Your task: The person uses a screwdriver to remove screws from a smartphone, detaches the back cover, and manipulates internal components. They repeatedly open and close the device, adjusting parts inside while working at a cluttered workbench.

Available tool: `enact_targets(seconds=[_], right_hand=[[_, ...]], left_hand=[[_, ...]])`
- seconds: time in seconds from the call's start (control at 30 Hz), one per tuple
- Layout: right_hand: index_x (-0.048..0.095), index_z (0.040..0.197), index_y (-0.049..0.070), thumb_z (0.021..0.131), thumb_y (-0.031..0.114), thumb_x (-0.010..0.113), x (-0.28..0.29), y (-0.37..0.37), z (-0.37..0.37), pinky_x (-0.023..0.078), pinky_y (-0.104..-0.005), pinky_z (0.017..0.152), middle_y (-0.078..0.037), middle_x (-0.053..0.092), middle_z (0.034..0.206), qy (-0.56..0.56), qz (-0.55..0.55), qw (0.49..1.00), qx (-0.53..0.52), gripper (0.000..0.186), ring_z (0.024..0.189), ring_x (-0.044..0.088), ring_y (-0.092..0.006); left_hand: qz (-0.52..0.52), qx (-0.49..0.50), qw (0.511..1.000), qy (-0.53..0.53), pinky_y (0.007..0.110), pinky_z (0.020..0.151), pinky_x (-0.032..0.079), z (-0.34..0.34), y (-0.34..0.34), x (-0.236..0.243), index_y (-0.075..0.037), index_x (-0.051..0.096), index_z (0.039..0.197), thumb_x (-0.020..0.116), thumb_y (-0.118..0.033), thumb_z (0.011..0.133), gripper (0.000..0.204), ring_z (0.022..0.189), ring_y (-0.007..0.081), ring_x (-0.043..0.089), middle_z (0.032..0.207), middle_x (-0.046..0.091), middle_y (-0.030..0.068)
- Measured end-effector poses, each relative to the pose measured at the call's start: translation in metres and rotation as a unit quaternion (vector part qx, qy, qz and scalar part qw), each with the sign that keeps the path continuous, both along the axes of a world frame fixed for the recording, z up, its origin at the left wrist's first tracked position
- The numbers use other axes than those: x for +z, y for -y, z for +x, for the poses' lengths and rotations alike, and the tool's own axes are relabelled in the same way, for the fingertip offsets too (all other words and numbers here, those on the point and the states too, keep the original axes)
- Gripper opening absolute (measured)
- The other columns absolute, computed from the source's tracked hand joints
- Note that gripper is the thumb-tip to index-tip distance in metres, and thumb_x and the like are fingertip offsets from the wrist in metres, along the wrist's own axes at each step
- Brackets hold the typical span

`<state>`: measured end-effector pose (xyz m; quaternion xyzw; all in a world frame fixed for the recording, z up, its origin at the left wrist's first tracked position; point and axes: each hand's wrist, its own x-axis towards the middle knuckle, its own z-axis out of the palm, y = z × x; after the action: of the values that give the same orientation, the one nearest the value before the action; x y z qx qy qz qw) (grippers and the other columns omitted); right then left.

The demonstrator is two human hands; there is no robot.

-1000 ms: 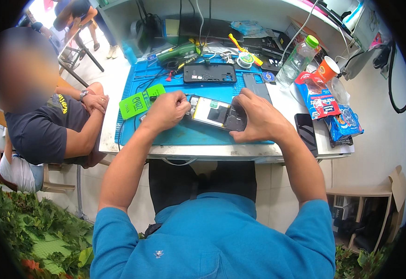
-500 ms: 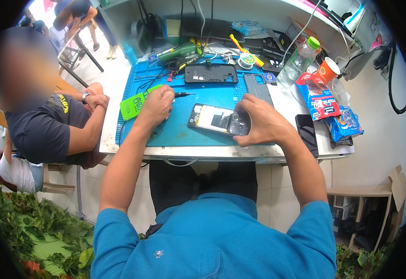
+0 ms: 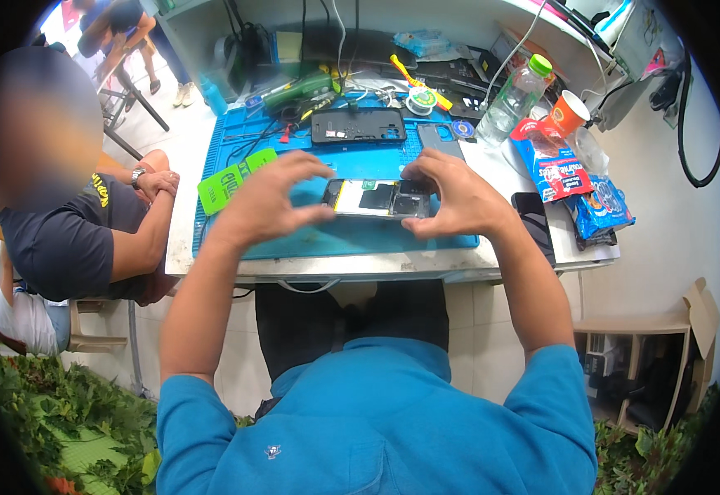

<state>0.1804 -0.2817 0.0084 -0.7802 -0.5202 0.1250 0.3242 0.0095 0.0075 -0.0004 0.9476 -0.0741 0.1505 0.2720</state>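
From here, the right hand (image 3: 469, 196) holds the opened phone (image 3: 368, 198) by one end, seemingly steadying it; the left hand (image 3: 262, 202), spread wide, would need to close to grip.

Pictured at the right of the table (image 3: 351, 269): a clear bottle (image 3: 508, 109) with a green cap, near an orange cup (image 3: 568, 117) and red (image 3: 533, 157) and blue snack packets (image 3: 609, 203). Also shown: a seated person (image 3: 67, 219) at left, leafy greenery (image 3: 25, 412) below, a wooden shelf (image 3: 636, 324) at lower right.

Blue mat (image 3: 368, 237) on white table (image 3: 351, 267)
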Motion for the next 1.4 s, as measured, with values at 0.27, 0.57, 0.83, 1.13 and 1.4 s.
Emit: enact_targets(seconds=[0.27,0.57,0.83,1.13,1.4], right_hand=[[0.069,0.124,-0.006,0.083,0.053,0.097,-0.017,-0.037,0.023,0.056,-0.0282,0.076,-0.009,0.073,0.104,-0.265,0.185,0.938,-0.124,0.078,0.09,0.068,-0.0135],[0.068,0.119,0.002,0.099,0.064,0.078,-0.055,-0.112,-0.028,0.06,-0.0319,0.079,-0.007,0.072,0.109,-0.495,0.297,0.791,-0.203,0.066,0.096,0.068,-0.0139],[0.071,0.112,0.003,0.111,0.049,0.068,-0.052,-0.117,-0.034,0.062,-0.0291,0.071,-0.008,0.077,0.099,-0.615,0.347,0.698,-0.116,0.046,0.078,0.073,-0.0146],[0.069,0.11,0.0,0.111,0.045,0.07,-0.065,-0.121,-0.026,0.063,-0.029,0.069,-0.009,0.078,0.095,-0.541,0.342,0.755,-0.139,0.045,0.077,0.075,-0.0139],[0.068,0.11,-0.002,0.11,0.043,0.073,-0.073,-0.122,-0.025,0.056,-0.0256,0.069,-0.007,0.075,0.094,-0.489,0.36,0.772,-0.189,0.046,0.077,0.067,-0.0095]], left_hand=[[-0.053,0.046,0.979,0.189,0.035,0.073,0.062,0.023,0.027,-0.029,-0.006,0.084,0.109,0.09,-0.009,0.086,0.024,0.081,0.0237,0.078,0.098,0.08,0.0083],[-0.26,0.112,0.953,0.104,0.028,0.074,0.058,0.031,0.045,-0.023,0.002,0.082,0.111,0.092,-0.016,0.092,0.028,0.085,0.0125,0.075,0.097,0.081,0.0078],[-0.613,0.023,0.787,-0.07,0.032,0.08,0.067,0.034,0.022,-0.024,0.007,0.076,0.123,0.072,-0.021,0.105,0.034,0.088,0.0184,0.079,0.105,0.081,0.0137],[-0.557,0.071,0.823,-0.086,0.032,0.073,0.066,0.03,0.018,-0.016,0.009,0.076,0.115,0.079,-0.006,0.093,0.027,0.079,0.0195,0.079,0.098,0.08,0.0133],[-0.527,0.079,0.838,-0.116,0.032,0.076,0.066,0.025,0.025,-0.019,0.008,0.076,0.117,0.08,-0.005,0.09,0.031,0.083,0.0188,0.079,0.1,0.08,0.0126]])
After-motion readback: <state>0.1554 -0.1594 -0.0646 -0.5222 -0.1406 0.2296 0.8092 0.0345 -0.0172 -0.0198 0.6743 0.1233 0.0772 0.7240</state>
